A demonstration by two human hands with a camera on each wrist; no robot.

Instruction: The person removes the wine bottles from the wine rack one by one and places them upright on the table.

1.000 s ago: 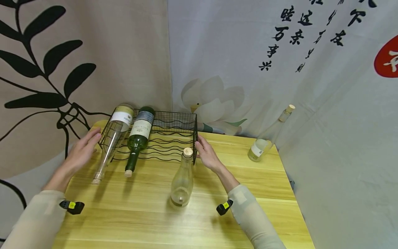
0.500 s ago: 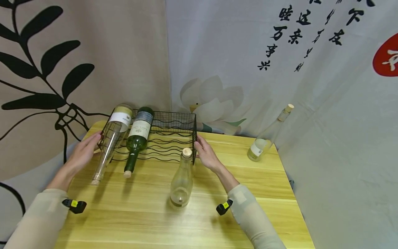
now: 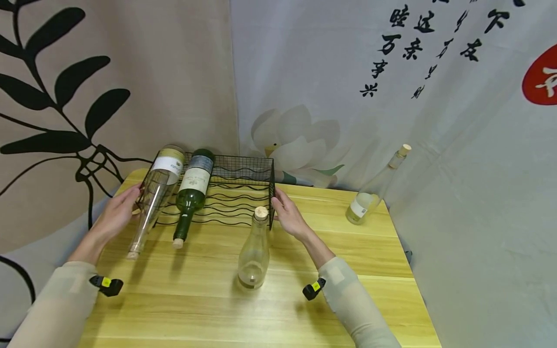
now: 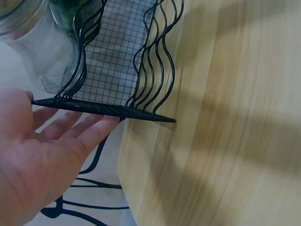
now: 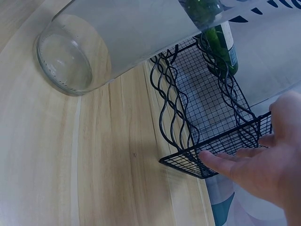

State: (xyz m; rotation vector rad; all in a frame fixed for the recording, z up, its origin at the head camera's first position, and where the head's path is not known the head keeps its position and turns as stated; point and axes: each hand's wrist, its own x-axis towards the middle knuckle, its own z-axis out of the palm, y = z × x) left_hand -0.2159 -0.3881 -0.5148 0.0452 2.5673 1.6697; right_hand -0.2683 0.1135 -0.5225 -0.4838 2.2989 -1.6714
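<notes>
A black wire wine rack (image 3: 243, 169) stands at the back of the table. My left hand (image 3: 118, 211) touches its left side panel, fingers extended along the outside in the left wrist view. On the opposite side, my right hand (image 3: 290, 215) rests its fingers against the right panel, also from outside. Two corked bottles lie in the rack with necks toward me: a clear glass bottle (image 3: 150, 210) with a white label at the far left, and a green wine bottle (image 3: 192, 198) beside it. A clear corked bottle (image 3: 254, 263) stands upright in front of the rack's right end.
Another clear corked bottle (image 3: 361, 208) with a white label stands near the right edge of the wooden table (image 3: 339, 319). Printed curtains (image 3: 183, 72) hang behind the table. A grey-white cloth wall (image 3: 478, 217) is on the right.
My left hand has shifted slightly, its fingers settling closer against the rack's left side. The right hand, rack and bottles look the same; the head view drifts a little.
</notes>
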